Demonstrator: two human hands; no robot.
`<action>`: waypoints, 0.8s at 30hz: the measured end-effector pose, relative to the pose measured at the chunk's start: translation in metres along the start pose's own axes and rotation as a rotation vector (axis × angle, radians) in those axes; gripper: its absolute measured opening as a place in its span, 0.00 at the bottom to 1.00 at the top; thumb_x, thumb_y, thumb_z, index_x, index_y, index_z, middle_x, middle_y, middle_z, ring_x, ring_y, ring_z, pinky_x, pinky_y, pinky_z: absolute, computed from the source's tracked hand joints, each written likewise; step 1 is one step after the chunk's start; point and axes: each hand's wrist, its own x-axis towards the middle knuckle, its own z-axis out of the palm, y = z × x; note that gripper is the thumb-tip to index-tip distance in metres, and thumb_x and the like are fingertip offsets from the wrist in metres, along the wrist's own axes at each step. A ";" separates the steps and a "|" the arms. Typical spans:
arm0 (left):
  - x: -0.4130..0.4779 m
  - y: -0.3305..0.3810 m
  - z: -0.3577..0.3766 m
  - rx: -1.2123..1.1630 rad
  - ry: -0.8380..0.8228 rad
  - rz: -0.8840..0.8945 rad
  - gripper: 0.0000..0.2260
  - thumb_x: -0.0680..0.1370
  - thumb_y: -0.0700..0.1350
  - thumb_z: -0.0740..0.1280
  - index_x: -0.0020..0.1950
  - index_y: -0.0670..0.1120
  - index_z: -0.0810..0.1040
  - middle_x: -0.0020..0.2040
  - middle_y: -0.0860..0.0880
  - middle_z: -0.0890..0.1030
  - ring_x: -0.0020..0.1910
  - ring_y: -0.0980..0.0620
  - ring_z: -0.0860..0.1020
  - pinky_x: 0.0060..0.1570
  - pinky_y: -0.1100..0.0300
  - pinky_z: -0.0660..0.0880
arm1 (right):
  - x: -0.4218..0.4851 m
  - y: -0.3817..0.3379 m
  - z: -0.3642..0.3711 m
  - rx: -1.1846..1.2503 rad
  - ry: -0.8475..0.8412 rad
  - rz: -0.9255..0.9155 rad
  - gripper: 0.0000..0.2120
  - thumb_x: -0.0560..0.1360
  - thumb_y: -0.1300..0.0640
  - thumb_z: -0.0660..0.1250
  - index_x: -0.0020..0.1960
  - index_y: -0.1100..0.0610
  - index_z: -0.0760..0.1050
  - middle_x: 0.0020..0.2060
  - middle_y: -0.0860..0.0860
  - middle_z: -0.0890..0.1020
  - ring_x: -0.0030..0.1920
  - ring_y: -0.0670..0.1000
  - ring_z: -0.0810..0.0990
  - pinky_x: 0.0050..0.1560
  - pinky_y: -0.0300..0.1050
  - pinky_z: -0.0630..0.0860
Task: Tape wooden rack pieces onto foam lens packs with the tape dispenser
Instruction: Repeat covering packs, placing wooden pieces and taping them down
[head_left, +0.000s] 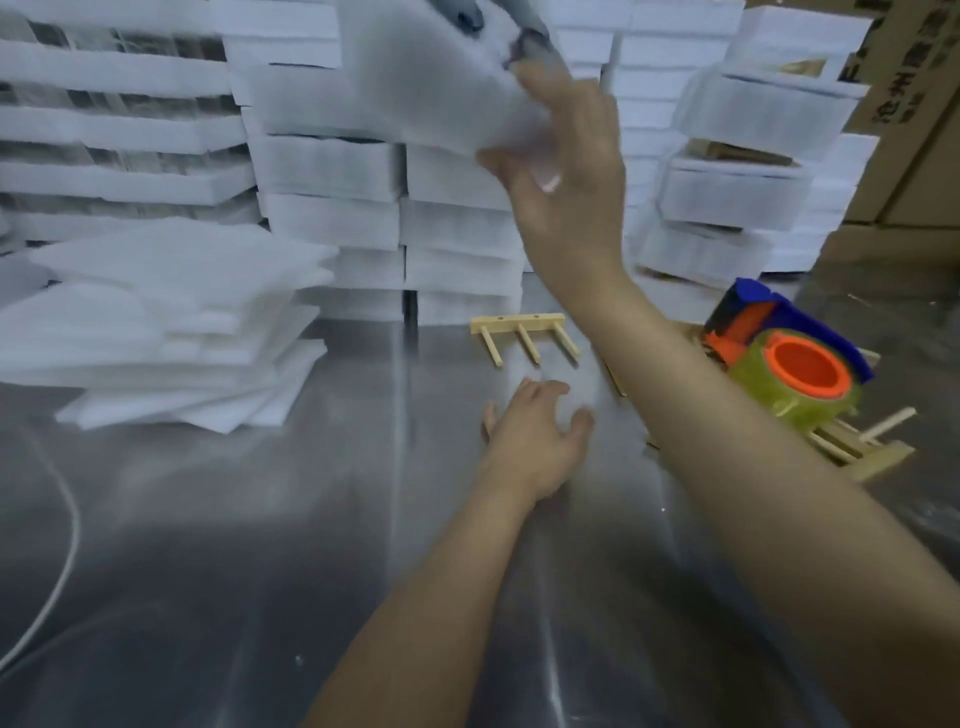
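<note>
Foam pack: a white foam lens pack (431, 78), blurred, is held up in the air, well above the table and above the wooden rack piece.
Wooden rack piece: a pale wooden bar with three pegs (524, 335) lies flat on the table, its pegs pointing toward the camera. It is the landmark for the places below.
Surface: a grey, shiny metal table (234, 545), dusty and streaked, fills the lower half of the view.
Tape dispenser: blue and orange, loaded with a yellowish roll of clear tape on an orange core (795, 366), to the right of the rack piece, resting on more wooden rack pieces (862, 447).
Loose foam sheets: an untidy pile of thin white sheets (171, 332) lies on the table to the left of the rack piece.
Room: behind the rack piece, tall stacks of white foam packs (363, 208) rise like a wall. Brown cardboard boxes (914, 156) stand at the far right. A white cable (62, 571) curves across the table far to the left, nearer the camera.
Right hand: the right hand (566, 171) is raised high above the rack piece, forearm crossing in front of the dispenser. Its fingers and thumb are clamped on the lower right edge of the foam pack.
Left hand: the left hand (535, 431) is low over the table, just on the camera side of the rack piece, palm down. Its fingers are spread apart and hold nothing; contact with the table cannot be told.
</note>
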 end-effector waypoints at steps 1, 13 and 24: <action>0.000 -0.001 -0.002 -0.114 0.043 -0.015 0.21 0.80 0.56 0.56 0.70 0.49 0.70 0.71 0.50 0.70 0.70 0.49 0.69 0.73 0.44 0.55 | -0.014 -0.005 -0.013 0.055 0.057 -0.036 0.21 0.74 0.58 0.72 0.64 0.62 0.74 0.53 0.60 0.78 0.55 0.59 0.75 0.54 0.38 0.70; -0.017 -0.054 -0.081 -0.791 0.760 -0.497 0.18 0.83 0.43 0.54 0.71 0.39 0.68 0.70 0.41 0.71 0.67 0.45 0.70 0.64 0.56 0.66 | -0.184 -0.002 -0.112 -0.138 -0.573 -0.147 0.17 0.70 0.56 0.76 0.58 0.54 0.79 0.48 0.49 0.80 0.49 0.51 0.75 0.27 0.49 0.76; -0.024 -0.050 -0.102 -1.050 0.271 -0.339 0.13 0.73 0.32 0.59 0.48 0.44 0.81 0.40 0.46 0.83 0.37 0.47 0.81 0.37 0.61 0.77 | -0.112 0.058 -0.029 0.502 -0.235 0.775 0.13 0.81 0.66 0.55 0.50 0.53 0.76 0.38 0.49 0.79 0.36 0.47 0.78 0.30 0.38 0.72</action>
